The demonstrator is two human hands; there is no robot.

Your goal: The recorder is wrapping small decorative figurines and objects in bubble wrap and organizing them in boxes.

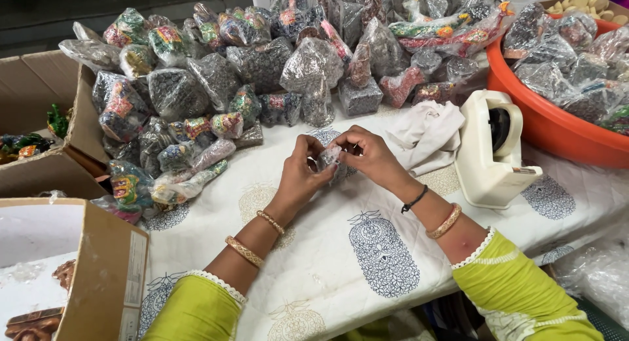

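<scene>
My left hand (299, 174) and my right hand (371, 154) meet over the middle of the table, both pinching one small clear plastic packet (329, 159) with dark contents. The packet is held just above the white printed tablecloth (367, 249). Gold bangles sit on both wrists, and a black thread circles the right one. Just right of my right hand stands a white tape dispenser (493, 151). A crumpled white cloth (426, 134) lies behind my right hand.
A big heap of wrapped packets (262, 66) fills the back of the table. An orange tub (557, 128) with more packets stands at the right. Open cardboard boxes (39, 118) sit at the left, one (105, 269) near the front.
</scene>
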